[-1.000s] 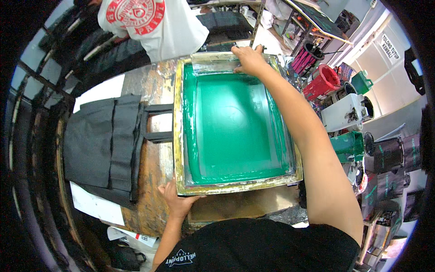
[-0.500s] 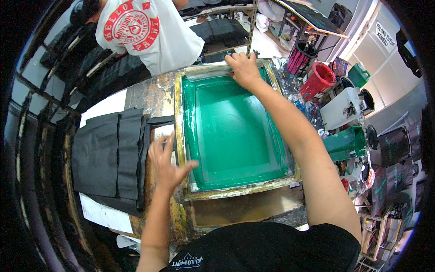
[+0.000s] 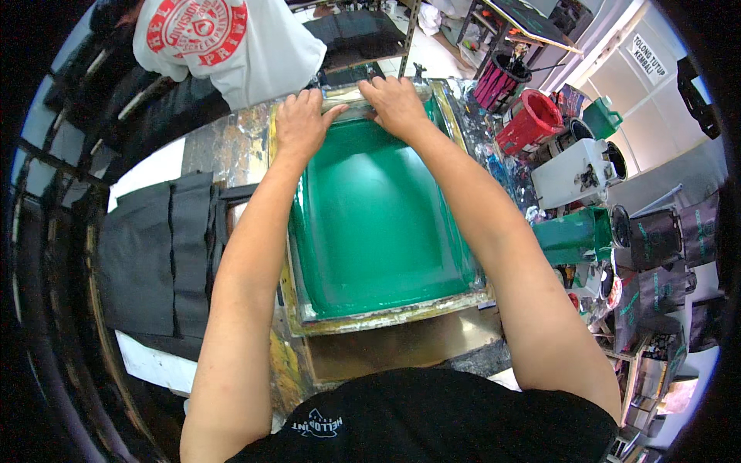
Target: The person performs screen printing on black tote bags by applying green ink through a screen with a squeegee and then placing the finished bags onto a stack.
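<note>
A screen-printing frame (image 3: pixel 386 317) with yellowed, ink-stained edges lies on the worktable before me. Wet green ink (image 3: pixel 378 224) coats its mesh and is thickest along the inner sides. Across the far end of the frame lies a wide, pale squeegee (image 3: pixel 349 100). My left hand (image 3: pixel 302 123) grips its left part, thumb pointing inward. Closed over the right part is my right hand (image 3: pixel 394 106), fingers over the far side. Both arms stretch forward over the frame. The squeegee's lower edge is partly hidden by my hands.
Left of the frame lies a stack of black fabric pieces (image 3: pixel 154 255). A person in a white shirt (image 3: pixel 231 46) stands beyond the table. Along the right are a pink-streaked bucket (image 3: pixel 500 83), a red bucket (image 3: pixel 529 123), a white jug (image 3: pixel 567 174) and a green container (image 3: pixel 571 235).
My left hand has moved from the frame's left edge to the far end and taken hold of the squeegee. My right hand stays on it. The whole view has shifted slightly.
</note>
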`<state>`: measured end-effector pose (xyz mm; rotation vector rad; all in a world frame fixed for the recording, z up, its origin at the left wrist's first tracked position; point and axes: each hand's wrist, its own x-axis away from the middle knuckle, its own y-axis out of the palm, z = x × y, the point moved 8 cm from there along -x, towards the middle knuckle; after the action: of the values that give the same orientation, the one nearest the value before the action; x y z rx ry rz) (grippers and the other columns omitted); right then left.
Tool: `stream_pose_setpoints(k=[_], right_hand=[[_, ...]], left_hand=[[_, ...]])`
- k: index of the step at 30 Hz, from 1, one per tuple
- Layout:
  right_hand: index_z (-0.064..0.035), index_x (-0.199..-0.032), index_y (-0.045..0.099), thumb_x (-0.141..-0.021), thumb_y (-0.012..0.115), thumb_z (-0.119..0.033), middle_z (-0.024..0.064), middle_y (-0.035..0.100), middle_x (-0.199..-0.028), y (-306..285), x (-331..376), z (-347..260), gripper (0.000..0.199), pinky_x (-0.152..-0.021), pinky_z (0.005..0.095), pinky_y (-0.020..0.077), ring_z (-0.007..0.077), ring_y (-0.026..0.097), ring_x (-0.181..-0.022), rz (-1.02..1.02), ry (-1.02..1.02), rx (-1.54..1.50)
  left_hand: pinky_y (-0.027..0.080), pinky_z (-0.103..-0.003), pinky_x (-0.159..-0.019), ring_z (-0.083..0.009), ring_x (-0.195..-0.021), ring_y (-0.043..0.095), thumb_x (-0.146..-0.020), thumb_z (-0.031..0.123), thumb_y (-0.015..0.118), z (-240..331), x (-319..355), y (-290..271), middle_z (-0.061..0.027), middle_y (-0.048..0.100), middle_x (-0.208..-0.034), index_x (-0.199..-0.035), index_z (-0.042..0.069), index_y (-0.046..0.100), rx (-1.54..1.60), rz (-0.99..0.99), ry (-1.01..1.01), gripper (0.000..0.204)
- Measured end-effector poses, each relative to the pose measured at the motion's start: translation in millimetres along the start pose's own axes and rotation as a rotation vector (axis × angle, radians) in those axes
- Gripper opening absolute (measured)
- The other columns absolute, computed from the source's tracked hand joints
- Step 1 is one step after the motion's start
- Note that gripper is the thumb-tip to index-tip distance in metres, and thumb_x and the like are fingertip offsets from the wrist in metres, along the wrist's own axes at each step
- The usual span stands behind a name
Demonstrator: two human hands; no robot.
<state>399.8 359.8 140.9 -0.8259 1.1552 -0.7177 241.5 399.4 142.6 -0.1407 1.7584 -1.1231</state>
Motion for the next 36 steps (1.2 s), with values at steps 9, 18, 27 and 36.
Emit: stream_pose_setpoints(k=[9, 18, 27, 36], right_hand=[[-0.0152, -0.117, 0.061, -0.085, 0.074, -0.015, 0.0066, 0.067, -0.104, -53, 78, -49, 0.034, -0.083, 0.0457, 0.0486, 0.0288, 0.067, -0.099, 0.001, 0.001, -0.039], [-0.0163, -0.111, 0.062, -0.09, 0.064, -0.016, 0.0051, 0.065, -0.097, -121, 166, -104, 0.02, -0.079, 0.0435, 0.0473, 0.0259, 0.066, -0.094, -0.078, -0.016, -0.04], [-0.0166, -0.11, 0.063, -0.089, 0.064, -0.015, 0.0045, 0.06, -0.095, -180, 253, -153, 0.021, -0.08, 0.0431, 0.0437, 0.0252, 0.061, -0.092, -0.18, 0.003, -0.056], [-0.0161, -0.119, 0.061, -0.073, 0.083, -0.017, 0.0076, 0.061, -0.106, -164, 252, -148, 0.05, -0.087, 0.0459, 0.0413, 0.029, 0.06, -0.105, -0.191, 0.029, 0.009]], left_hand=[[0.049, -0.047, -0.073, -0.0326, -0.079, 0.064, -0.09, 0.062, 0.072, 33, 72, -66, -0.0092, 0.065, -0.086, -0.088, 0.009, 0.063, 0.057, -0.039, 0.017, 0.054], [0.042, -0.041, -0.068, -0.0267, -0.073, 0.055, -0.087, 0.061, 0.075, 86, 157, -154, -0.0059, 0.054, -0.08, -0.083, 0.011, 0.058, 0.078, -0.003, 0.024, 0.053], [0.039, -0.04, -0.066, -0.0251, -0.07, 0.05, -0.089, 0.063, 0.072, 130, 228, -226, -0.0058, 0.049, -0.078, -0.081, 0.012, 0.056, 0.105, -0.034, 0.051, 0.054], [0.047, -0.047, -0.092, -0.0337, -0.101, 0.06, -0.093, 0.056, 0.074, 117, 234, -221, -0.0134, 0.065, -0.109, -0.124, 0.005, 0.07, 0.39, -0.142, -0.013, 0.06]])
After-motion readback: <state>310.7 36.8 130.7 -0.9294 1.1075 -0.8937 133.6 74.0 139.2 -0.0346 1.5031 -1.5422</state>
